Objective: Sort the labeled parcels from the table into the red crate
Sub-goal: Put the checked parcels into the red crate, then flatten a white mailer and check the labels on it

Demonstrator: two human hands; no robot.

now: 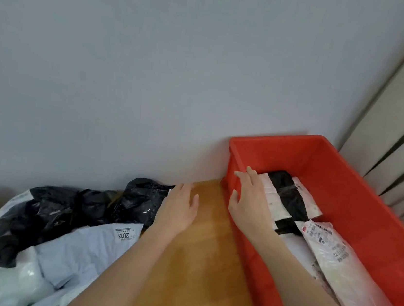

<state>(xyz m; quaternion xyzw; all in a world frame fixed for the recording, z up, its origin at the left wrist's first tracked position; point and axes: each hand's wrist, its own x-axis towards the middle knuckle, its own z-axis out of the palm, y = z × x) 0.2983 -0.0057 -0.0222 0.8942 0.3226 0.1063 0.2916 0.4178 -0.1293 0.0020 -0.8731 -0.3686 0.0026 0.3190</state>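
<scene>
your right hand (250, 199) is inside the red crate (359, 187), fingers spread flat over the black-and-white parcel (289, 201), gripping nothing; your left hand (179, 208) hangs open above the table (205, 242), perhaps brushing the black bags (136, 200); more parcels (77, 247) heaped left.

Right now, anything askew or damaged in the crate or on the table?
Nothing damaged or spilled. Parcels on the wooden table lie in a loose heap; those in the red crate overlap at angles.
</scene>
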